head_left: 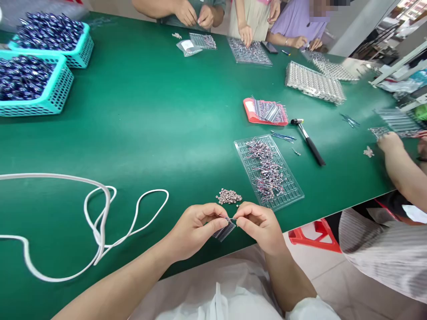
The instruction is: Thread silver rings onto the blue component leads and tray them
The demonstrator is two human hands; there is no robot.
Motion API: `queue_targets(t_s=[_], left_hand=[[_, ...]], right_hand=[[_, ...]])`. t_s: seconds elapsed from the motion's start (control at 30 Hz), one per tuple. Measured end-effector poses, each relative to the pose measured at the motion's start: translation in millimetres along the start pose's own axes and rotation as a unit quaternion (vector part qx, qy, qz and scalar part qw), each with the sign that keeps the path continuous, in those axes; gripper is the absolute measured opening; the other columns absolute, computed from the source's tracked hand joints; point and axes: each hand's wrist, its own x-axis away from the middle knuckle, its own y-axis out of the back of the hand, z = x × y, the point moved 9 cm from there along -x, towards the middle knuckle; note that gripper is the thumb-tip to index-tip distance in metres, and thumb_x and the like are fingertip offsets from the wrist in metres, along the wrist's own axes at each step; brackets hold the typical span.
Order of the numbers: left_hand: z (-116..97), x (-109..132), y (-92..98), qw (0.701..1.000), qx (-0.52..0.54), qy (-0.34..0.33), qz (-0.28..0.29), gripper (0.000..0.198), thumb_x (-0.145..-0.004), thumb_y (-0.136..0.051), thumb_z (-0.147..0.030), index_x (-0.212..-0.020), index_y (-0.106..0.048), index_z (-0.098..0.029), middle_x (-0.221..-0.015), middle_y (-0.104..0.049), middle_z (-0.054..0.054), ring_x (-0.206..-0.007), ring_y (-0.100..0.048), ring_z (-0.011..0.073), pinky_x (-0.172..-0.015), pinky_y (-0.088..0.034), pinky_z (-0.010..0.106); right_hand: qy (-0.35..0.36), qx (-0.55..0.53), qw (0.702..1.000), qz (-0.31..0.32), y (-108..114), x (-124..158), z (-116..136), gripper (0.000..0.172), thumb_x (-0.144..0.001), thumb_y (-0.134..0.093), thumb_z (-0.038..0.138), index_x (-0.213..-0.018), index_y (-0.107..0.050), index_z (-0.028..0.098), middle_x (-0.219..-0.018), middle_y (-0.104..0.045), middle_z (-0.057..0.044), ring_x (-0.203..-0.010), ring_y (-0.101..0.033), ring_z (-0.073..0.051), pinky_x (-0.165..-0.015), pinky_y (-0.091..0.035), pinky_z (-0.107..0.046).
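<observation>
Near the table's front edge, my left hand [196, 229] is closed in a pinch, thumb against forefinger, on a small part with thin wire leads. My right hand [260, 224] pinches at the same spot, its fingertips almost meeting the left ones; what it grips is too small to make out. Just under the fingertips shows a dark ribbed strip of small parts [224, 232]; whether it is held or lies on the table, I cannot tell. Beyond my hands lies a pile of small round beige pieces [228, 196]. A clear plastic tray [293, 192] holds heaped wired components [268, 173].
A hammer [312, 144], a red packet [251, 116] and blue wires [283, 136] lie beyond the tray. White cord [106, 209] loops at left; turquoise baskets [58, 95] stand behind it. Co-workers' hands [195, 15] work at the far side, and another person's hand [390, 142] at right.
</observation>
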Motion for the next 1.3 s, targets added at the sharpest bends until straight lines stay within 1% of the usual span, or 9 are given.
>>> queue_targets(t_s=[0.1,0.2,0.33,0.43,0.57,0.87,0.97,1.13,1.3], left_hand=[[2.9,-0.1,-3.5,1.000,0.021,0.013,0.011,0.019,-0.088,-0.064,-0.032,-0.081,-0.068,-0.014,-0.072,-0.067,0.003,-0.066,-0.060,0.0155,-0.067,-0.051,0.029],[5.2,-1.5,1.7,0.999,0.040,0.028,-0.020,0.020,-0.086,-0.067,-0.033,-0.082,-0.068,-0.014,-0.073,-0.069,0.004,-0.067,-0.061,0.0157,-0.066,-0.051,0.029],[4.8,-3.5,14.9,0.994,0.064,0.037,-0.081,0.019,-0.083,-0.071,-0.033,-0.079,-0.068,-0.014,-0.073,-0.067,0.002,-0.067,-0.060,0.0132,-0.064,-0.049,0.024],[3.6,-4.9,20.5,0.990,0.085,0.037,-0.102,0.017,-0.080,-0.074,-0.030,-0.077,-0.067,-0.015,-0.073,-0.065,0.000,-0.068,-0.058,0.0117,-0.064,-0.048,0.022],[3.5,-5.7,25.6,0.986,0.103,0.038,-0.122,0.016,-0.079,-0.074,-0.028,-0.078,-0.067,-0.014,-0.073,-0.065,-0.001,-0.068,-0.059,0.0112,-0.065,-0.048,0.022],[-1.2,-5.2,40.5,0.983,0.086,0.024,-0.161,0.020,-0.078,-0.075,-0.034,-0.080,-0.068,-0.016,-0.074,-0.069,0.001,-0.068,-0.063,0.0133,-0.066,-0.051,0.024],[-3.1,-4.3,45.1,0.980,0.082,0.020,-0.179,0.022,-0.077,-0.076,-0.036,-0.080,-0.069,-0.016,-0.076,-0.070,0.001,-0.069,-0.065,0.0142,-0.067,-0.052,0.025],[-2.9,-3.8,49.8,0.977,0.070,0.020,-0.202,0.025,-0.077,-0.077,-0.039,-0.080,-0.068,-0.016,-0.075,-0.070,0.001,-0.069,-0.065,0.0146,-0.065,-0.052,0.025],[-2.7,-4.1,49.5,0.976,0.072,0.021,-0.203,0.023,-0.077,-0.076,-0.037,-0.080,-0.068,-0.016,-0.075,-0.070,0.001,-0.068,-0.064,0.0136,-0.065,-0.052,0.024]], right_hand=[[0.015,0.054,0.998,0.000,3.3,3.0,6.7,0.010,-0.088,-0.064,0.027,-0.083,-0.072,0.022,-0.076,-0.065,-0.002,-0.066,-0.057,-0.015,-0.058,-0.045,-0.028],[0.056,0.161,0.984,-0.049,29.0,1.1,17.3,0.011,-0.090,-0.063,0.027,-0.085,-0.072,0.024,-0.079,-0.067,-0.003,-0.069,-0.060,-0.017,-0.060,-0.046,-0.030],[0.115,0.372,0.897,-0.208,92.7,-5.9,36.1,0.012,-0.091,-0.062,0.029,-0.089,-0.073,0.024,-0.088,-0.071,-0.004,-0.078,-0.063,-0.019,-0.075,-0.050,-0.033],[0.142,0.469,0.840,-0.233,118.3,-17.1,39.6,0.015,-0.091,-0.062,0.032,-0.091,-0.074,0.023,-0.092,-0.071,-0.005,-0.087,-0.065,-0.021,-0.080,-0.051,-0.036],[0.155,0.535,0.801,-0.220,126.6,-28.3,33.5,0.017,-0.091,-0.061,0.032,-0.092,-0.075,0.022,-0.093,-0.070,-0.007,-0.095,-0.064,-0.025,-0.083,-0.051,-0.038],[0.171,0.589,0.761,-0.210,112.4,-18.1,31.4,0.022,-0.095,-0.058,0.030,-0.106,-0.075,0.022,-0.102,-0.068,-0.010,-0.097,-0.058,-0.027,-0.081,-0.052,-0.042],[0.203,0.577,0.766,-0.200,86.3,-6.1,40.3,0.020,-0.095,-0.060,0.028,-0.110,-0.073,0.024,-0.102,-0.067,-0.009,-0.097,-0.059,-0.026,-0.082,-0.051,-0.041],[0.216,0.543,0.811,-0.039,19.7,-3.5,27.8,0.014,-0.095,-0.059,0.020,-0.099,-0.072,0.024,-0.091,-0.065,-0.006,-0.088,-0.057,-0.022,-0.079,-0.050,-0.039],[0.211,0.540,0.814,0.015,-6.6,-9.2,13.1,0.016,-0.096,-0.057,0.016,-0.101,-0.072,0.021,-0.095,-0.064,-0.008,-0.091,-0.054,-0.023,-0.079,-0.050,-0.039]])
